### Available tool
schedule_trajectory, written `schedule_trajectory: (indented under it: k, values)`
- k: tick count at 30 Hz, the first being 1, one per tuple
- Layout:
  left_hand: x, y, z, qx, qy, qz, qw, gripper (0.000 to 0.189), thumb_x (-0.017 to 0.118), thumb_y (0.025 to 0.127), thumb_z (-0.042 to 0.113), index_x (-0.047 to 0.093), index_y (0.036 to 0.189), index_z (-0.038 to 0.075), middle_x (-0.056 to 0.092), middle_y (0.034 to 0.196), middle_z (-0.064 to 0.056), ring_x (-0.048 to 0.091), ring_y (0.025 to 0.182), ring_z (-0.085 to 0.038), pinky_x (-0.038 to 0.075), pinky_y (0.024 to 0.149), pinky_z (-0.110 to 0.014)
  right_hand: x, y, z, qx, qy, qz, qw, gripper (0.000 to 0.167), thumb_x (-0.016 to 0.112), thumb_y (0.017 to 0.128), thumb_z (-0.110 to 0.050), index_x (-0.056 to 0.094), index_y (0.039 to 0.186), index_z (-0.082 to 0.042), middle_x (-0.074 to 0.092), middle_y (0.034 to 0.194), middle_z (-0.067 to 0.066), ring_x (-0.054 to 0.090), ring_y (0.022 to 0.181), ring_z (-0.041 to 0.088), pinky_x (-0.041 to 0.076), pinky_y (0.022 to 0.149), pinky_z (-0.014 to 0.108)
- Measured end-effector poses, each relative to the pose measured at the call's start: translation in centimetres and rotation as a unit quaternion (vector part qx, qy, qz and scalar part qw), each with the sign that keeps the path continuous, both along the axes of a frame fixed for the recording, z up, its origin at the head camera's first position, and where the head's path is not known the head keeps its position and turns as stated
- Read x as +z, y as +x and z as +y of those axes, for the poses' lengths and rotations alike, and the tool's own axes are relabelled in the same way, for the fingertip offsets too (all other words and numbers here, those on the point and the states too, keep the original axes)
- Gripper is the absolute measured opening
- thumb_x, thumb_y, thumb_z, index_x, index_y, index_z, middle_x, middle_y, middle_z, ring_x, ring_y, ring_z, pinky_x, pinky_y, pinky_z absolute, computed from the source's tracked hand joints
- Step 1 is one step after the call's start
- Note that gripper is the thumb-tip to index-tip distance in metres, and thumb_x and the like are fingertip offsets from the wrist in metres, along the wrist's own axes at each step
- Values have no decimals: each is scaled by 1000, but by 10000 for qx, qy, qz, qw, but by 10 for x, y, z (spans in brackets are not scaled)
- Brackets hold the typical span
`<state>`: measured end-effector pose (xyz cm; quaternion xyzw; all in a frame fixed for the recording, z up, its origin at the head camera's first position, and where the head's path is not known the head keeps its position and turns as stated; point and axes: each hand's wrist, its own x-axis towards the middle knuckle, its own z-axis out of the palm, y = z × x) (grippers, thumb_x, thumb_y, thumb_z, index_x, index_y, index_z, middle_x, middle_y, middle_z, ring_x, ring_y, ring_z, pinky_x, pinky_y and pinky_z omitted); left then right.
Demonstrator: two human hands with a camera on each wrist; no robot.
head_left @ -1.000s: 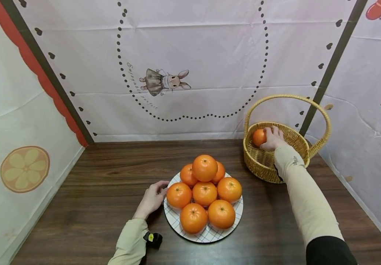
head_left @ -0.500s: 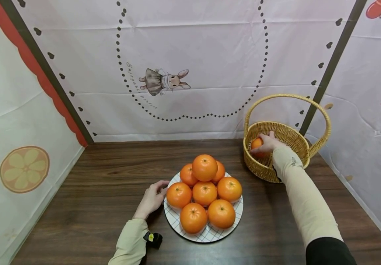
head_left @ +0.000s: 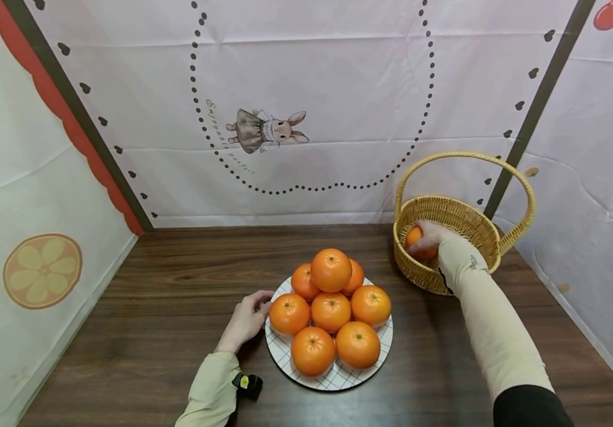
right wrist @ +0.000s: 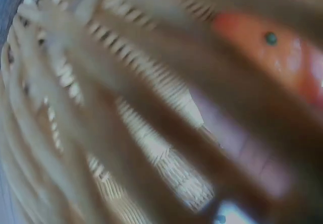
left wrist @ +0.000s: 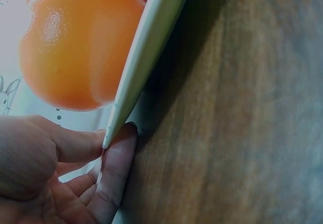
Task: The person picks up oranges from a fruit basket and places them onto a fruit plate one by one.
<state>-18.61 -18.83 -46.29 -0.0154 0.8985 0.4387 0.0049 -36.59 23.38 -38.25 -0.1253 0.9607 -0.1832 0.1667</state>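
Several oranges, such as the front one [head_left: 313, 351], are piled on a round white plate [head_left: 280, 353] with a thin grid pattern; one orange [head_left: 331, 270] tops the pile. My left hand [head_left: 248, 320] pinches the plate's left rim. In the left wrist view the thumb [left wrist: 81, 144] lies on the rim with a finger underneath, an orange [left wrist: 75, 47] just above. Down inside the wicker basket [head_left: 418, 273], my right hand [head_left: 430, 236] has its fingers around an orange [head_left: 414, 237]; they are partly hidden. Through the blurred weave, the right wrist view shows orange skin [right wrist: 252, 35].
The basket's tall arched handle [head_left: 463, 155] rises over the right forearm [head_left: 490, 326]. Behind the dark wooden table [head_left: 205, 255] hangs a printed cloth [head_left: 338, 118], with more cloth at both sides.
Inside the basket, my right hand has moved lower and nearer, along with the orange at its fingers. My left hand and the plate have stayed in place.
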Motion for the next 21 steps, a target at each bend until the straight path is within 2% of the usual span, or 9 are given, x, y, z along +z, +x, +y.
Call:
schedule_trajectory:
  k: [6, 9, 14, 17, 21]
  values:
    - [0, 1, 0, -15, -40, -35, 10000, 27, 56, 100, 6, 67, 124, 3, 56, 80, -6, 48, 64, -14, 40, 62, -25, 4, 4, 2, 102, -88, -251, 9996, 81, 75, 74, -16, 34, 138, 12, 47, 128, 34, 50, 117, 45, 48, 96, 48]
    - [1, 1, 1, -30, -31, -56, 10000, 27, 56, 100, 7, 66, 125, 3, 56, 80, -6, 48, 64, -14, 40, 62, -25, 5, 7, 4, -7, -177, -316, 9993, 81, 74, 76, -18, 31, 138, 12, 46, 128, 34, 51, 115, 44, 51, 89, 42]
    - [1, 0, 0, -22, -33, -12, 10000, 27, 56, 100, 7, 67, 124, 3, 55, 79, -6, 48, 63, -14, 40, 61, -24, 6, 10, 8, -186, -514, -554, 9970, 67, 70, 81, -21, 32, 132, 2, 44, 124, 31, 55, 103, 38, 54, 72, 36]
    - [0, -1, 0, -8, -35, -5, 10000, 27, 56, 100, 6, 67, 124, 3, 55, 78, -6, 48, 63, -14, 40, 62, -24, 7, 10, 10, 50, -510, -631, 9967, 62, 70, 80, -20, 39, 129, 1, 47, 121, 29, 55, 100, 35, 53, 71, 34]
    - [1, 0, 0, -23, -32, -35, 10000, 27, 56, 100, 7, 67, 124, 3, 56, 78, -6, 49, 63, -14, 41, 62, -25, 7, 9, 13, 504, -187, -458, 9975, 53, 71, 75, -19, 53, 121, 0, 55, 112, 23, 55, 98, 30, 45, 76, 29]
